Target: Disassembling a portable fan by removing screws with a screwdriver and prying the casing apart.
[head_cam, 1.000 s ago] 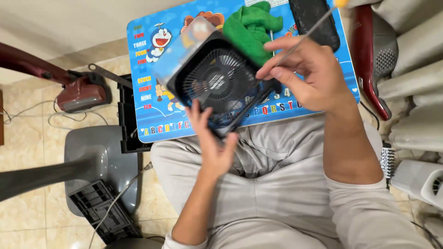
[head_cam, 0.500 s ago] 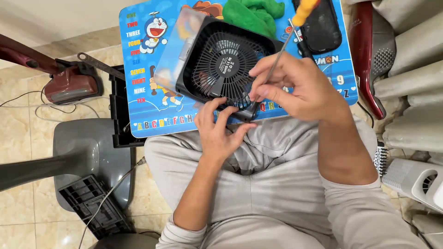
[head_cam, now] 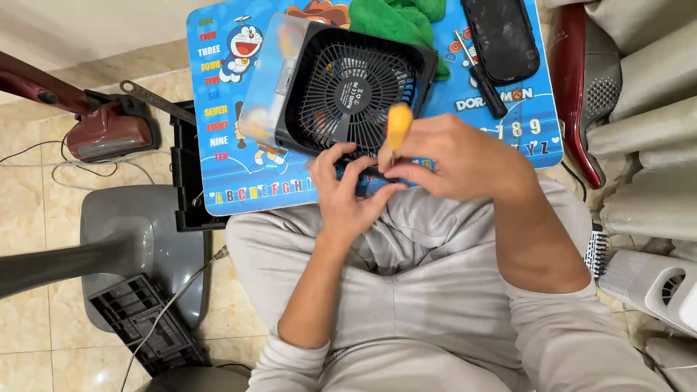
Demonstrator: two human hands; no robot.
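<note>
A black square fan (head_cam: 348,91) with a round grille lies flat on a blue cartoon-printed lap table (head_cam: 218,131). My left hand (head_cam: 347,190) grips the fan's near edge with fingers curled over it. My right hand (head_cam: 454,160) holds an orange-handled screwdriver (head_cam: 398,129) upright, its tip down at the fan's near edge beside my left fingers. The tip itself is hidden by my fingers.
A green cloth (head_cam: 396,18), a black grille cover (head_cam: 501,36) and a black screwdriver (head_cam: 483,76) lie on the table's far side. A maroon vacuum (head_cam: 102,131), a grey fan base (head_cam: 138,247) and a black plastic part (head_cam: 145,330) sit on the tiled floor at left. A white appliance (head_cam: 653,283) is at right.
The fan went from tilted up in my hands to lying flat on the table. My right hand turned the screwdriver upright and brought it down to the fan's near edge.
</note>
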